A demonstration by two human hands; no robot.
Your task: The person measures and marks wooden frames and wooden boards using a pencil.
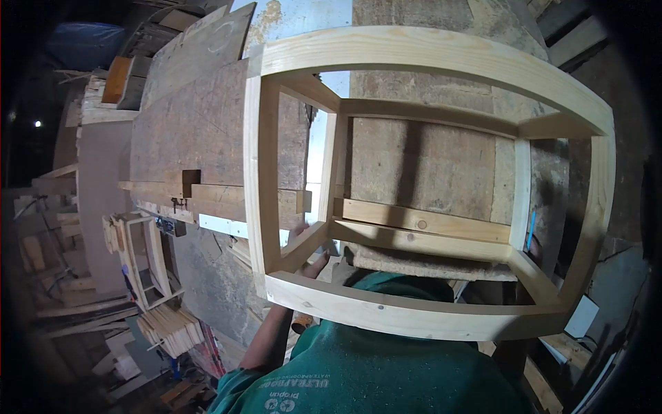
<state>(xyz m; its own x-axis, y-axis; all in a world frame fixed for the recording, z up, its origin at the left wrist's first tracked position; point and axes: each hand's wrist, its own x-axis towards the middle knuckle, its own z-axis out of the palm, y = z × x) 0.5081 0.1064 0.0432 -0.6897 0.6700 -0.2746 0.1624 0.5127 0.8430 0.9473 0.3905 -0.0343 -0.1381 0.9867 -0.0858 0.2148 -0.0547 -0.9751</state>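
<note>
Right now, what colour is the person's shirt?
The shirt is dark green, with pale printed lettering; it shows best in the head view.

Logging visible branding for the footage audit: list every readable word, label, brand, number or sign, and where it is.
"ULTRAPROOF": green shirt, upside down in view; last letters faint.
"WATERPROOFING": same shirt, smaller line; ending blurred.
"propan": same shirt, beside the round emblem.
Wooden frame: no readable text.
Small dark box: too small to tell whether it is marked.
No readable numbers or signs.
</note>
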